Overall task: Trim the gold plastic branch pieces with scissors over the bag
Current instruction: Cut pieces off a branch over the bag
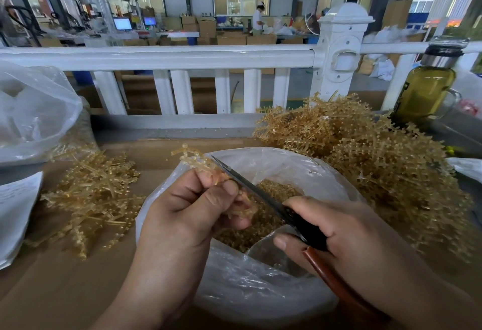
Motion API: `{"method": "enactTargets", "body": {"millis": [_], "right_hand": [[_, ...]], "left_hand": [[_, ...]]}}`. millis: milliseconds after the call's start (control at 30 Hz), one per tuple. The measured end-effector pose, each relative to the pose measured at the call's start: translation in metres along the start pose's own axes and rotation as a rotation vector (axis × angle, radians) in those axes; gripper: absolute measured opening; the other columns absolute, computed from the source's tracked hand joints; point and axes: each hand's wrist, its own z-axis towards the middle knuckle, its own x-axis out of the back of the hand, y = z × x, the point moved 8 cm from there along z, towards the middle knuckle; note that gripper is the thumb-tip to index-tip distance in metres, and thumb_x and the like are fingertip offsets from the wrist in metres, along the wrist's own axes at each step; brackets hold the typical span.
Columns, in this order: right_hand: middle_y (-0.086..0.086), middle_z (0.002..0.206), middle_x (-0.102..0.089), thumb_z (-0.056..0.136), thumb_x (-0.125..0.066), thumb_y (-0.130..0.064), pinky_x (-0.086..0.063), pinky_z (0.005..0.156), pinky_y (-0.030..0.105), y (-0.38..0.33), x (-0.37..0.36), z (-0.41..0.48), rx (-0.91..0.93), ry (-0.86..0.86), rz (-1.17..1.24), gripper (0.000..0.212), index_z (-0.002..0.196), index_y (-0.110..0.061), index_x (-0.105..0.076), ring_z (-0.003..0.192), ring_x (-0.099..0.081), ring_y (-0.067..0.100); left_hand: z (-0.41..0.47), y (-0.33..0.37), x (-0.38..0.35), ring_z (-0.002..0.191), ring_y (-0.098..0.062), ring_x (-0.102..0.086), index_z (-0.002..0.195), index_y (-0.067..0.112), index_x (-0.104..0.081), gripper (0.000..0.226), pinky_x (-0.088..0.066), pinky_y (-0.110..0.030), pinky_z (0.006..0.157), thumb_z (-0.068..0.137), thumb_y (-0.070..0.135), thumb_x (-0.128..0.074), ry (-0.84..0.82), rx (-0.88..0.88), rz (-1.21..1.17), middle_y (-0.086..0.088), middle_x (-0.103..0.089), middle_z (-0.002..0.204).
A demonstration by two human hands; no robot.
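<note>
My left hand pinches a gold plastic branch piece between thumb and fingers, above the open clear plastic bag. My right hand grips the scissors by their dark and reddish-brown handles. The blades point up and left and lie against the branch piece just above my left fingertips. Small gold trimmings fill the bottom of the bag.
A big heap of gold branches lies to the right, a smaller pile to the left on the cardboard surface. Another clear bag stands far left, a bottle of yellow-green liquid far right, a white railing behind.
</note>
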Motion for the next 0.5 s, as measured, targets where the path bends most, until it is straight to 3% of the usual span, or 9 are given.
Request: {"method": "enactTargets", "body": {"millis": [167,333,400,500], "right_hand": [[-0.013,0.064,-0.052,0.086,-0.048,-0.064,-0.035,0.049,0.017,0.0005,0.0000,0.0005,0.021,-0.005,-0.007,0.036,0.087,-0.029,-0.058,0.061,-0.056,0.005],[-0.013,0.064,-0.054,0.084,-0.048,-0.066,-0.035,0.049,0.017,0.0030,0.0023,0.0003,0.019,0.002,-0.012,0.041,0.090,-0.028,-0.061,0.061,-0.056,0.005],[-0.012,0.064,-0.054,0.083,-0.047,-0.067,-0.036,0.049,0.018,0.0041,0.0021,0.0001,0.018,-0.001,-0.025,0.042,0.089,-0.028,-0.061,0.062,-0.057,0.006],[-0.012,0.064,-0.054,0.083,-0.046,-0.068,-0.037,0.049,0.018,0.0042,0.0022,0.0004,0.020,0.005,-0.035,0.043,0.089,-0.028,-0.060,0.062,-0.057,0.006]], "left_hand": [[0.0008,0.0057,0.0021,0.069,-0.027,-0.071,0.069,0.022,-0.072,0.006,-0.057,-0.031,0.060,0.071,0.026,-0.076,0.008,-0.032,0.070,-0.013,-0.071,0.074],[0.0009,0.0104,0.0012,0.072,-0.026,-0.072,0.073,0.026,-0.068,0.011,-0.057,-0.030,0.060,0.074,0.035,-0.074,0.007,-0.073,0.042,-0.005,-0.068,0.075],[0.0016,0.0100,0.0010,0.073,-0.025,-0.070,0.072,0.026,-0.066,0.012,-0.057,-0.029,0.060,0.073,0.028,-0.078,0.002,-0.076,0.040,-0.005,-0.068,0.075],[0.0020,0.0090,0.0013,0.073,-0.024,-0.069,0.069,0.028,-0.066,0.011,-0.057,-0.029,0.060,0.079,0.025,-0.068,0.005,-0.085,0.054,-0.005,-0.068,0.075]]}}
